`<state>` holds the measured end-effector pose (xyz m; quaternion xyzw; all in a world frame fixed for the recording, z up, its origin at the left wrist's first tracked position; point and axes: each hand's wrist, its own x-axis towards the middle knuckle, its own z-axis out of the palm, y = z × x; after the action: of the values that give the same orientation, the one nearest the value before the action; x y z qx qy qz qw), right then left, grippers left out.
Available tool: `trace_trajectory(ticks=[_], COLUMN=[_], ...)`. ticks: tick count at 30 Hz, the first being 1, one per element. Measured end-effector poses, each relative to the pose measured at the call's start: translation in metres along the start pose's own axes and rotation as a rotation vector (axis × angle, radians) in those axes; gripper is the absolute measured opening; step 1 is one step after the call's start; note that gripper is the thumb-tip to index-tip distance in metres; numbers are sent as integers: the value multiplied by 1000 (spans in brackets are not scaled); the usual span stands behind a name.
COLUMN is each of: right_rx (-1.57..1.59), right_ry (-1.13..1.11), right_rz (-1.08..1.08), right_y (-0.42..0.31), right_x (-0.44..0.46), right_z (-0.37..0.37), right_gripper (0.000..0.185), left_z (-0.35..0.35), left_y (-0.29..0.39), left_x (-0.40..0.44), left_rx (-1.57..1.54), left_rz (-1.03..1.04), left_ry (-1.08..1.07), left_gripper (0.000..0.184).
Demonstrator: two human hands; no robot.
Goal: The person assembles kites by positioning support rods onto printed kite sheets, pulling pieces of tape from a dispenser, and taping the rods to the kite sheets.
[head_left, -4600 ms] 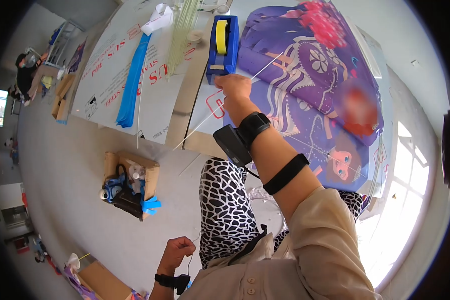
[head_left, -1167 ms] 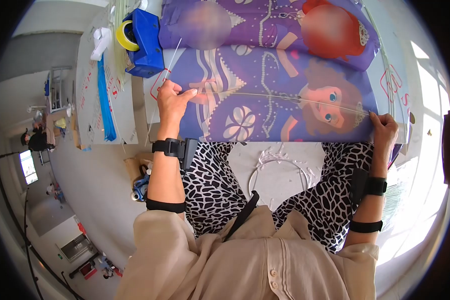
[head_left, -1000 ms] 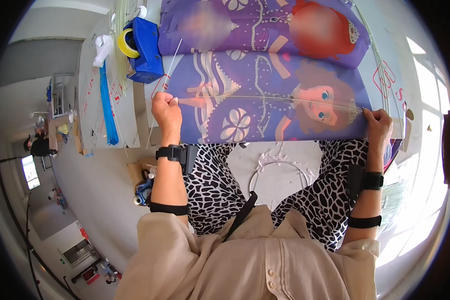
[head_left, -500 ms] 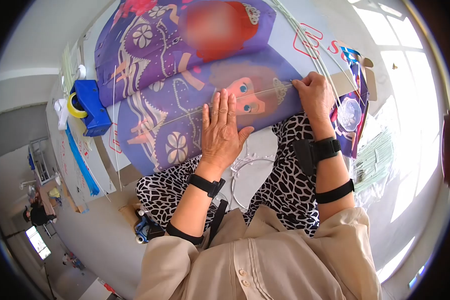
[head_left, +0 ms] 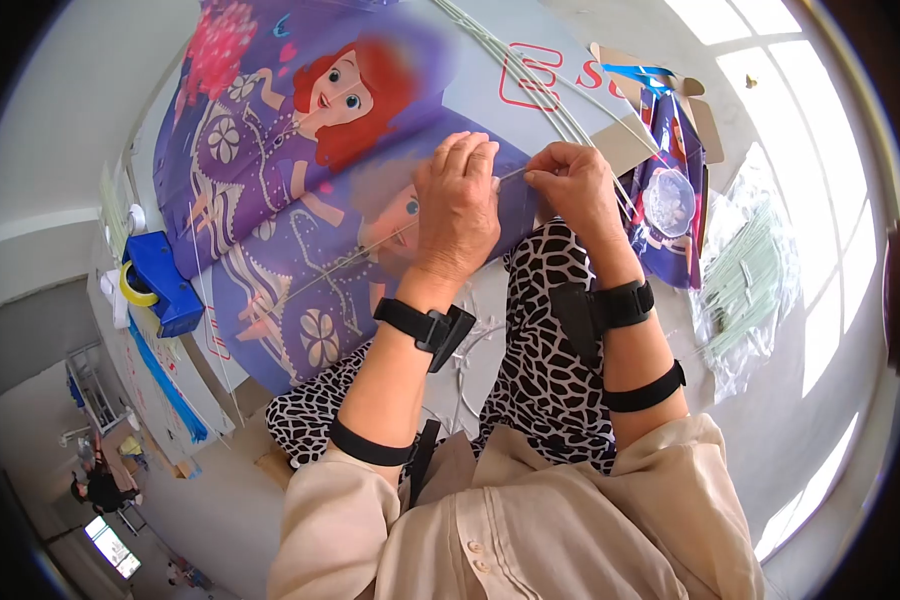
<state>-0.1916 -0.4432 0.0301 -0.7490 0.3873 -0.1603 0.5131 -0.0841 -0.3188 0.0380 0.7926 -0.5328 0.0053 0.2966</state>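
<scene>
A purple sheet printed with a cartoon princess [head_left: 315, 335] lies over my lap and the board, its printing showing faintly through. A thin pale rod [head_left: 345, 257] runs lengthwise across it. My left hand [head_left: 457, 208] is on the sheet with its fingers bent and together, its thumb against the rod; the fingertips are partly hidden. At the sheet's right edge, my right hand [head_left: 575, 188] pinches the rod's end between thumb and fingers. Beyond lies a second printed princess [head_left: 345, 95] on purple sheeting.
Several thin rods [head_left: 560, 110] lie on the white board [head_left: 475, 85] at the upper right. A blue tape dispenser [head_left: 165, 285] stands left. To the right are a clear dish [head_left: 668, 203], an open carton [head_left: 705, 125] and a plastic bag of short pale sticks [head_left: 745, 285].
My left hand has gone from lying flat on the sheet's middle to bent fingers further right, close to my right hand. The view has shifted, and my right hand still pinches the rod's end.
</scene>
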Motion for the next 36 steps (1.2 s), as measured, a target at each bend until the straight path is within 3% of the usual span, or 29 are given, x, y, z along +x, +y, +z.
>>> trace_trajectory(ticks=[2, 4, 6, 8, 12, 17, 19, 24, 36], right_rx=[18, 51, 79, 205, 356, 382, 406, 407, 325], right_ry=[24, 140, 205, 334, 474, 550, 552, 512, 454], right_rz=[9, 33, 17, 51, 53, 131, 40, 50, 50], right_y=[-6, -12, -14, -14, -17, -19, -17, -19, -19], right_x=[-5, -10, -13, -15, -20, -25, -26, -30, -30], right_z=[4, 10, 19, 27, 39, 41, 43, 44, 41], right_gripper=[11, 11, 9, 7, 15, 17, 13, 9, 13], left_z=[-4, -8, -7, -9, -7, -8, -10, -13, -15], left_y=[-3, -6, -9, -11, -13, -14, -15, -16, -22], left_x=[21, 40, 54, 67, 80, 81, 82, 82, 90], left_rx=[-21, -122, -184, -315, -507, -579, -605, -667, -520], left_rz=[85, 133, 139, 59, -96, -132, -127, -134, -63], left_ry=[39, -225, -267, -462, -608, -622, -616, -666, -745], left_gripper=[29, 23, 20, 20, 17, 12, 11, 10, 10])
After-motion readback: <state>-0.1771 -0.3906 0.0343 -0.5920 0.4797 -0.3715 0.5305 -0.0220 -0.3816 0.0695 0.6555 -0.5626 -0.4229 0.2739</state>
